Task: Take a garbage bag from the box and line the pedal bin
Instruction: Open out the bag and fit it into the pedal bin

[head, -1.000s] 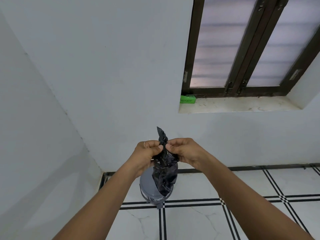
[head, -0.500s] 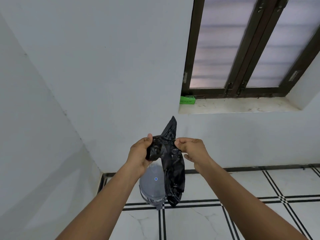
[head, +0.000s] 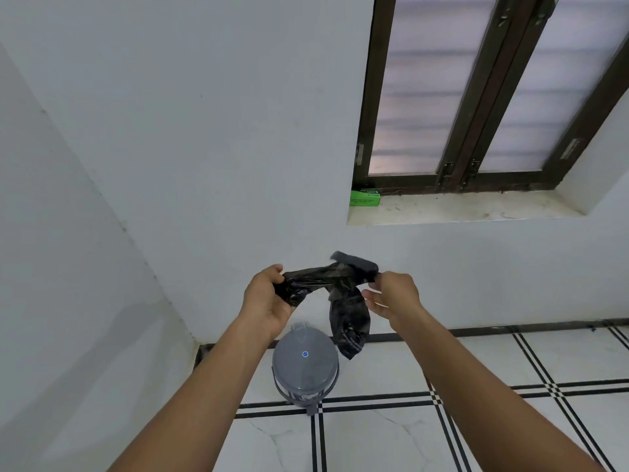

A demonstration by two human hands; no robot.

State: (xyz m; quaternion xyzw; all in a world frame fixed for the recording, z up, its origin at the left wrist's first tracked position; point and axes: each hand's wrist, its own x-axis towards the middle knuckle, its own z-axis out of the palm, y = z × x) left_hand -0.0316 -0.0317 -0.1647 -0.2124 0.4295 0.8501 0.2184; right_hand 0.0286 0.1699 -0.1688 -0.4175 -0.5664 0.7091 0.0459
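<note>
A crumpled black garbage bag (head: 340, 287) stretches between both hands at chest height. My left hand (head: 267, 301) grips its left end in a fist. My right hand (head: 394, 294) pinches the right end, where a folded part sticks up. A loose length of the bag hangs down in the middle. Below the hands a grey round pedal bin (head: 304, 369) stands on the floor with its lid closed and its pedal facing me. The green box (head: 365, 198) of bags lies on the left end of the window sill.
White walls meet in a corner at the left, close behind the bin. A dark-framed window (head: 476, 97) sits above the stone sill (head: 476, 212). The floor (head: 476, 420) is white tile with black stripes.
My hands have moved apart, pulling the bunched bag out sideways. More of the bag has unfolded and hangs lower, and the bin's lid is more exposed.
</note>
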